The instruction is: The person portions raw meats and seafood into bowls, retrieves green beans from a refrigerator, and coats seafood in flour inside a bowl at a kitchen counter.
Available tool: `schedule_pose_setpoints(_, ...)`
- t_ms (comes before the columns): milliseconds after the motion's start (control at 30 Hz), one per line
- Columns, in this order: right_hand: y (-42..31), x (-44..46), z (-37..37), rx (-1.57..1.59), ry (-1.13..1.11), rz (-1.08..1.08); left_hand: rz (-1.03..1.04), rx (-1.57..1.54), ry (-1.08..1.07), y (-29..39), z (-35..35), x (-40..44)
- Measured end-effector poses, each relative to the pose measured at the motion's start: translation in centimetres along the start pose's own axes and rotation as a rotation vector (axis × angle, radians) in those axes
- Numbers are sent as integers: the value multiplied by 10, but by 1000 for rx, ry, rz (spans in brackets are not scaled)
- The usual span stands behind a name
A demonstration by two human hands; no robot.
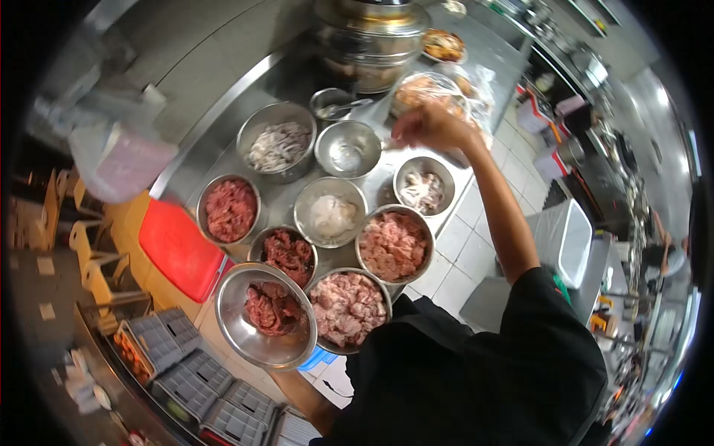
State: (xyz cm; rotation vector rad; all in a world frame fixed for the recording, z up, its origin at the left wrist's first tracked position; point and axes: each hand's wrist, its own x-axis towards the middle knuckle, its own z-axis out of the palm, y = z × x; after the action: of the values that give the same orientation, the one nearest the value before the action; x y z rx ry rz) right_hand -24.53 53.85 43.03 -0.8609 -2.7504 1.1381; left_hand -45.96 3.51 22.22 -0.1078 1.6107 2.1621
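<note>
A metal bowl with strips of red meat is held tilted off the counter's near left corner. My left forearm runs up under it; the hand itself is hidden beneath the bowl. On the far side my right hand is held over the counter, bent downward and blurred at the fingertips. Close to those fingers are a shallow metal bowl with little in it and a bowl of pale seafood-like pieces. Whether the right fingers hold anything cannot be made out.
Several metal bowls of meat stand on the steel counter, including pink meat and chunks. Behind are a small pot with a utensil, a large steamer pot and plastic-wrapped food. A red lid lies left.
</note>
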Motion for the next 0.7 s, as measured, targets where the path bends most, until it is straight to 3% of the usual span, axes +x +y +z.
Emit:
schedule_pose_setpoints(67, 58, -40, 24, -310, 97, 114, -4, 15, -55, 1, 13, 10)
schedule_pose_setpoints(133, 122, -83, 58, -502, 451, 190, -7, 29, -103, 1, 27, 17)
schedule_pose_setpoints(167, 155, -97, 76, -393, 372, 584, -5, 37, -126, 1, 35, 20)
schedule_pose_setpoints(200, 175, -109, 92, -362, 204, 769, -6, 45, -150, -1, 43, 21)
schedule_pose_setpoints(233, 169, -123, 92, 76, 99, 897, -11, 54, -184, -4, 55, 18)
schedule_pose_setpoints(333, 223, -151, 155, -515, 153, 22, -30, 99, -352, -23, 107, 16)
schedule_pose_setpoints(433, 210, -193, 189, 1, 699, 470, -41, 154, -623, -55, 185, 0)
schedule_pose_setpoints(500, 196, -259, 198, 182, 998, 472, -61, 190, -822, -80, 231, -32)
schedule_pose_setpoints(567, 142, -355, 196, 585, 1082, 446, -73, 214, -988, -104, 265, -77)
schedule_pose_setpoints(633, 114, -456, 218, 481, 1196, 510, -96, 222, -1121, -127, 285, -130)
schedule_pose_setpoints(700, 71, -553, 243, 755, 1300, 607, -137, 217, -1231, -146, 293, -186)
